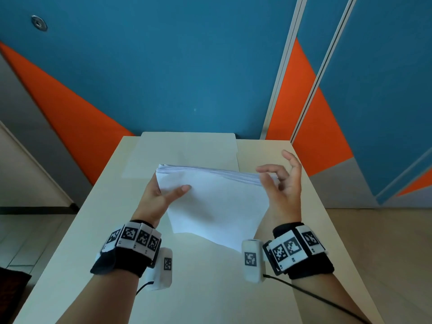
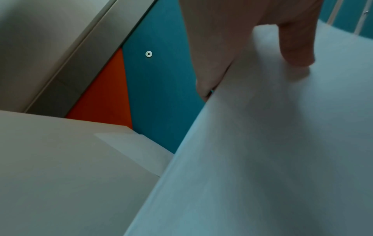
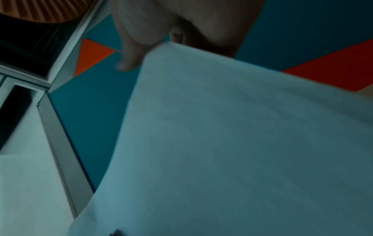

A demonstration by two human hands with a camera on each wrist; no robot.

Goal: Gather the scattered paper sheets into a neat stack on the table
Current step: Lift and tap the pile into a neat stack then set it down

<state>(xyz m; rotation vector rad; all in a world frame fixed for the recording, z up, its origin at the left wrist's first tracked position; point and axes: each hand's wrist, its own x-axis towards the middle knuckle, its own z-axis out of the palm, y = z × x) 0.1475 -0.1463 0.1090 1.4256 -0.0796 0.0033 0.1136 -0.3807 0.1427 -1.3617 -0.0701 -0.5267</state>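
- Now the left hand (image 1: 161,195) pinches the paper stack (image 1: 217,206) at its left edge, thumb on top; the stack is raised over the bench (image 1: 93,230), tilted.
- The right hand (image 1: 282,183), fingers loosely spread, sits at the stack's far right corner; whether it touches, I cannot tell; the long edges run left to right between both hands.

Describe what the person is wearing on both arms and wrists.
Both forearms are bare, with no sleeves. The left wrist carries a black fabric band ringed with white square tiles printed with black-and-white code markers, and the right wrist has the same. A white boxy camera module with its own marker hangs inside each wrist, the other here. A thin black cable trails from each.
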